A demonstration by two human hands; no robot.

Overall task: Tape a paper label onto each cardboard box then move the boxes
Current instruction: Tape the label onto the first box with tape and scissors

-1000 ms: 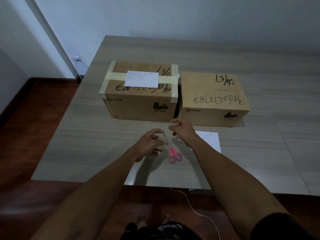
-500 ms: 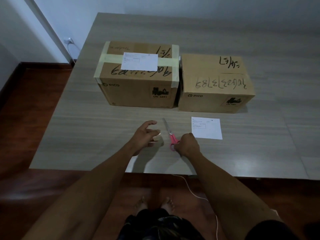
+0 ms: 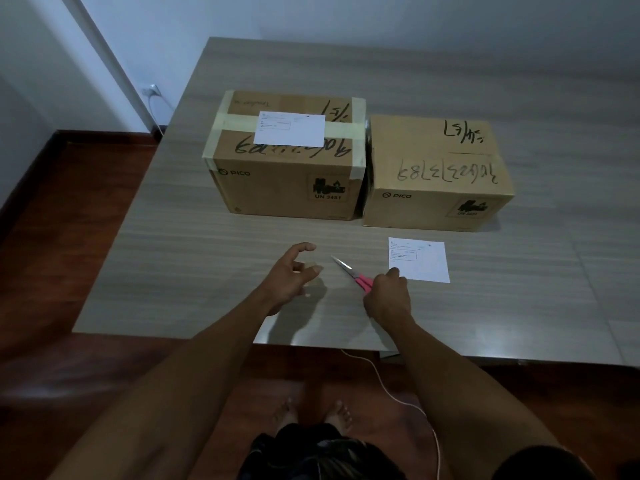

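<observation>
While two cardboard boxes stand side by side on the grey table [image 3: 450, 74], nothing lies between them and the hands but bare tabletop, the scissors and a loose sheet. A white cable [image 3: 408, 403] trails over the dark wood floor [image 3: 69, 237] below the near table edge, and a plug [image 3: 151, 90] sits in the wall at the far left.

Both forearms reach forward over the near edge. The left hand [image 3: 289, 277] hovers over the table with fingers loosely curled and spread, thumb and forefinger apart, holding nothing that can be made out. The right hand [image 3: 386, 296] is turned knuckles-up and closed over the pink handles of the scissors [image 3: 349, 270], whose blades lie shut and point away to the left; the knuckles are just beside the near left corner of the loose label [image 3: 420, 259].

The left box [image 3: 287, 181] carries pale tape across its top and down its edges, with a white label [image 3: 290, 129] lying on the tape band. The right box [image 3: 436, 174], touching or nearly touching it, has no label on top, only upside-down black handwriting. Both show a PICO mark and a black hazard sticker on the near face. The loose label lies flat on the table just in front of the right box.
</observation>
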